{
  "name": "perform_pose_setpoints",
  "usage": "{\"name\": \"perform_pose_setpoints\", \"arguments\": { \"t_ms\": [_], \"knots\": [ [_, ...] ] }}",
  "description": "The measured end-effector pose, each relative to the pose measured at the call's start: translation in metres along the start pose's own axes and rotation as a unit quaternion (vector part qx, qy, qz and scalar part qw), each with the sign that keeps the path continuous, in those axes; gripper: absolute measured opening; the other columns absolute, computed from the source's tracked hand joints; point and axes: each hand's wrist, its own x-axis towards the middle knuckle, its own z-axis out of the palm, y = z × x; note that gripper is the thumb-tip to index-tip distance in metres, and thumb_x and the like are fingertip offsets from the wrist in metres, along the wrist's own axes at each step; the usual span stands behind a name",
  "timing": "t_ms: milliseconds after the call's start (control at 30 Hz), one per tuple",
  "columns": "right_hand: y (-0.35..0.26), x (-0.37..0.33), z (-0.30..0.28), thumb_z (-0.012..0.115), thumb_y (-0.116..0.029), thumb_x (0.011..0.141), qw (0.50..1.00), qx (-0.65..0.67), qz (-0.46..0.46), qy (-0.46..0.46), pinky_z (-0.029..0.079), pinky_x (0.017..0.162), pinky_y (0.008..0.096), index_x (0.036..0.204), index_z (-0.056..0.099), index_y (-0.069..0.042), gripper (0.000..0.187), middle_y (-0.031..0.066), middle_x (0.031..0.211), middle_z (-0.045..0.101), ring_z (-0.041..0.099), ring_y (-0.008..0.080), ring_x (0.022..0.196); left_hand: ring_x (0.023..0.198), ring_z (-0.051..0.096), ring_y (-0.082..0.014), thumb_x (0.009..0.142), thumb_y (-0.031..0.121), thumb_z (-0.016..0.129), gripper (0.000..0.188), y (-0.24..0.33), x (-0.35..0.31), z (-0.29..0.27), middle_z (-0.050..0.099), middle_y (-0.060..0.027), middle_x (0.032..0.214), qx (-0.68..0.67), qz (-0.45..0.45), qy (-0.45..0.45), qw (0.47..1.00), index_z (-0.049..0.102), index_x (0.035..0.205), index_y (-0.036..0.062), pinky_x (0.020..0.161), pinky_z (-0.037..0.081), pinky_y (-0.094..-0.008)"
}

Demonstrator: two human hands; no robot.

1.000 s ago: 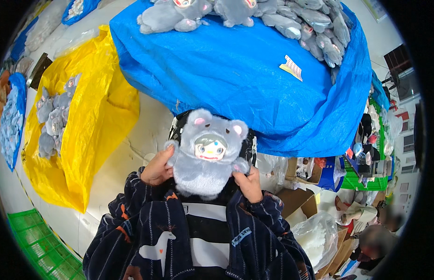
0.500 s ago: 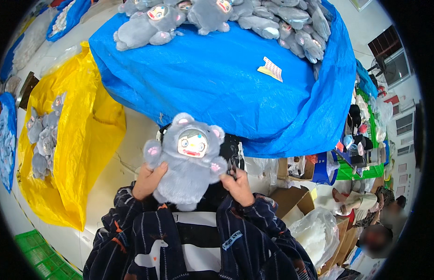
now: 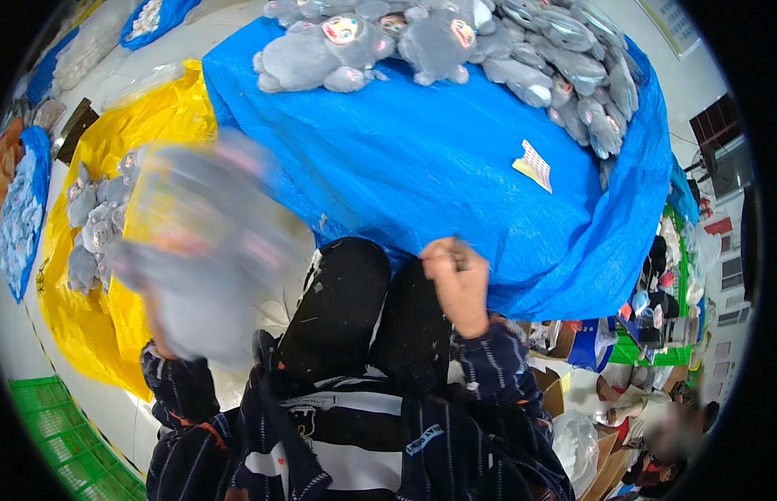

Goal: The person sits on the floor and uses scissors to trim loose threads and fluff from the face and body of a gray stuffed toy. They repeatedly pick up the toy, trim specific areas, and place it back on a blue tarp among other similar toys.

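Note:
A grey plush bear toy (image 3: 209, 284) with a doll-like face is in the air at the left, smeared by motion. My left hand (image 3: 159, 326) grips its lower side, and the toy hides most of the fingers. Over the near edge of the blue sheet (image 3: 388, 159), my right hand (image 3: 461, 288) is closed with curled fingers. A small dark thing shows at its fingertips, too small to name. Behind the moving bear, a yellow sack (image 3: 75, 330) stands with several grey plush toys (image 3: 102, 225) in it.
Grey plush toys (image 3: 443, 46) are heaped along the far side of the blue sheet, with a printed paper piece (image 3: 535, 165) on it. At lower left is a green crate (image 3: 63, 438). Boxes, a clear plastic bag (image 3: 575, 447) and another person (image 3: 677, 430) are at right.
The plush bear has moved left from in front of me toward the yellow sack, in my left hand. My right hand has come off it and moved up and right. The view has shifted.

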Motion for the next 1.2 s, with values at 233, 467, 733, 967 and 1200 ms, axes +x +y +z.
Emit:
{"name": "perform_pose_setpoints", "arguments": {
  "t_ms": [233,467,733,967,1200],
  "knots": [
    [0.019,-0.014,0.011,0.053,-0.015,0.092,0.993,0.033,0.051,-0.102,0.041,0.058,0.0232,0.081,0.060,0.001,0.021,0.0015,0.069,0.056,0.050,0.0063,0.061,0.108,0.053,-0.0199,0.089,0.051,0.053,0.072,0.025,0.148,0.114,0.044,-0.0091,0.136,0.216,-0.028,-0.066,0.974,0.028,0.143,0.0118,0.088,0.046,-0.0338],
    [0.028,-0.026,0.024,0.056,-0.022,0.093,0.986,0.017,0.119,-0.116,0.040,0.057,0.0238,0.080,0.062,0.001,0.027,0.0005,0.064,0.055,0.050,0.0068,0.061,0.086,0.060,-0.0155,0.084,0.025,0.069,0.052,-0.005,0.289,0.141,0.057,-0.0091,0.106,0.075,-0.138,0.047,0.987,0.045,0.122,-0.0017,0.068,0.050,-0.0248],
    [0.025,-0.028,0.011,0.057,-0.024,0.093,0.969,0.195,0.149,0.000,0.031,0.044,0.0192,0.111,0.058,0.001,0.032,0.0083,0.092,0.066,0.037,0.0019,0.050,0.097,0.060,-0.0162,0.082,0.013,0.067,0.043,-0.029,0.128,0.213,0.061,-0.0081,0.111,-0.158,-0.136,-0.068,0.976,0.052,0.121,0.0026,0.081,0.049,-0.0302],
    [0.038,-0.061,0.004,0.068,-0.016,0.082,0.926,0.300,0.203,0.109,0.033,0.042,0.0229,0.094,0.057,-0.005,0.019,-0.0033,0.066,0.053,0.043,0.0063,0.048,0.117,0.049,-0.0176,0.079,0.008,0.072,0.065,-0.066,-0.021,0.207,0.050,-0.0100,0.127,0.069,-0.146,-0.293,0.942,0.037,0.133,0.0011,0.097,0.040,-0.0331],
    [0.068,-0.114,-0.017,0.065,-0.013,0.085,0.942,0.218,0.228,0.117,0.039,0.054,0.0220,0.098,0.061,-0.001,0.018,-0.0016,0.080,0.059,0.050,0.0054,0.064,0.128,0.038,-0.0202,0.086,0.020,0.064,0.078,-0.065,-0.005,0.189,0.033,-0.0123,0.142,-0.110,-0.331,-0.242,0.905,0.016,0.145,0.0020,0.104,0.033,-0.0336]
  ]
}}
